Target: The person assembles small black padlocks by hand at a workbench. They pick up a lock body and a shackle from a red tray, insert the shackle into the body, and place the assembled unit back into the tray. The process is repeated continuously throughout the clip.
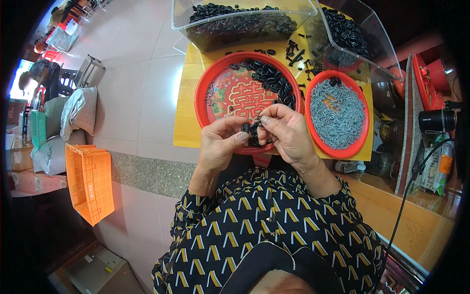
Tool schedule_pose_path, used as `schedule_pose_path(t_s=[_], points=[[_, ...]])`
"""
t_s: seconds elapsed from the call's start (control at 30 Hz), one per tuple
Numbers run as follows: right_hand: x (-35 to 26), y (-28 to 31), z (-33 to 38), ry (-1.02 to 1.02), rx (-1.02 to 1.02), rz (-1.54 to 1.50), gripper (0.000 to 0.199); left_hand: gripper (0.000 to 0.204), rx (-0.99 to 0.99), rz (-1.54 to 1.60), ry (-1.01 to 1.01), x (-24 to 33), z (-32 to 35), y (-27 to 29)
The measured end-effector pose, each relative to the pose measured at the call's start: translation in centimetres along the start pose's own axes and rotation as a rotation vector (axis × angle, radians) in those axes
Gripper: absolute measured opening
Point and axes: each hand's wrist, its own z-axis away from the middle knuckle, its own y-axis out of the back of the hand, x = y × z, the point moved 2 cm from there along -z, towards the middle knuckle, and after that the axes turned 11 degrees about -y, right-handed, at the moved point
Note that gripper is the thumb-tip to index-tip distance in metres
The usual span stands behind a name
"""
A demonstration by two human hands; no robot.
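Note:
My left hand is closed, its thumb and fingers pinching a small black oval plastic part. Close beside it, my right hand is closed on a small dark piece whose kind I cannot make out. The fingertips of both hands nearly meet over the near edge of a round red tray with a patterned bottom. Many black oval parts lie along the tray's far right side, and more sit partly hidden under my fingers. To the right is a red oval tray full of small silvery screws.
Two clear plastic bins hold black parts: one at the back, one at the back right. Loose black pieces lie between them on the yellow tabletop. An orange crate stands left on the floor; a black cable hangs at right.

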Motion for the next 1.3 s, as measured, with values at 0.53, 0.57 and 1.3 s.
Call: schedule_pose_path(t_s=[0.53,0.57,1.3], points=[[0.0,-0.6,0.8,0.001,0.123,0.34,0.008,0.031,0.04,0.051,-0.06,-0.4,0.3,-0.2],[0.0,-0.6,0.8,0.006,0.127,0.351,0.007,0.031,0.041,0.042,-0.064,-0.5,0.3,-0.2],[0.1,-0.6,0.8,-0.005,0.103,0.411,0.007,0.026,-0.018,-0.212,-0.125,-0.4,0.4,-0.9]])
